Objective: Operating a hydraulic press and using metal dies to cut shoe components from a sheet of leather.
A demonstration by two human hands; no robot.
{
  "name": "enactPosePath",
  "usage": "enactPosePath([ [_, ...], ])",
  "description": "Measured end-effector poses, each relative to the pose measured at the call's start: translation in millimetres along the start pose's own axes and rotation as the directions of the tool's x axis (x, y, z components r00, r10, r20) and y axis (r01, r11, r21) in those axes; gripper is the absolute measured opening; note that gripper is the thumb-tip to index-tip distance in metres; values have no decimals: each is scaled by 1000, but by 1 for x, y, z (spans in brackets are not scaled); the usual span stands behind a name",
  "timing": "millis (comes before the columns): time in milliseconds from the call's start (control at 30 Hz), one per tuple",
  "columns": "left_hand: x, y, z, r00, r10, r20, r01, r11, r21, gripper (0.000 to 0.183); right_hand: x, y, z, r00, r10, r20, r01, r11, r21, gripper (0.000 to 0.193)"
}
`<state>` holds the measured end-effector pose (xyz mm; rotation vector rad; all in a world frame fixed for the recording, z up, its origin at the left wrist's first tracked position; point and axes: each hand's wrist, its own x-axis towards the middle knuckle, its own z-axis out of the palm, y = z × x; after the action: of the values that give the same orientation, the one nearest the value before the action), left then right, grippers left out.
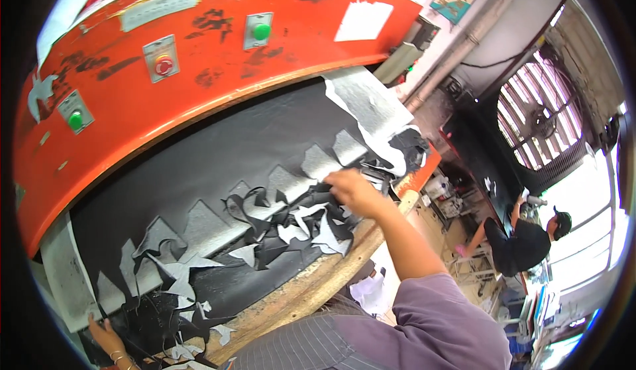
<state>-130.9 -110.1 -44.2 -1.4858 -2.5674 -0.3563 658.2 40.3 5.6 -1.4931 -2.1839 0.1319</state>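
Observation:
A wide sheet of black material (218, 135) lies on the bed of the orange machine, its near edge cut into jagged points with pale grey board showing between them. My right hand (358, 192) is at the right end of that edge, fingers bent and drawn together beside a grey pointed piece (348, 148). Whatever is in those fingers is too small to make out. At the lower left, my left hand (106, 341) rests by the corner of a pale board (69, 274), fingertips apart. Loose black and grey offcuts (291, 232) are heaped between my hands.
The orange machine front (212, 32) spans the far side, with green buttons (262, 32) and a red button (164, 65). A worn wooden rail (311, 297) runs along the near edge. Off to the right, a seated person (520, 244) works near a large fan (540, 115).

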Motion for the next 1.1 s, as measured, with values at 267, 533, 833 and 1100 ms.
enactPosePath([
  [267, 28, 284, -61, 935, 329, -133, -355, 873, -334, 37, -19, 95, -66, 781, -361, 510, 453, 890, -62, 25],
  [533, -72, 632, -51, 687, 715, -132, -621, 482, -618, 35, -10, 136, -69, 477, -726, 496, 791, 601, 119, 15],
  [833, -182, 777, 27, 650, 760, 19, -721, 624, -300, 51, 25, 166, -121, 241, -927, 288, 897, 326, 299, 20],
  [1100, -236, 750, 11, 679, 734, 5, -683, 634, -362, 46, 75, 200, -128, 948, -249, 200, 161, 913, 374, 17],
])
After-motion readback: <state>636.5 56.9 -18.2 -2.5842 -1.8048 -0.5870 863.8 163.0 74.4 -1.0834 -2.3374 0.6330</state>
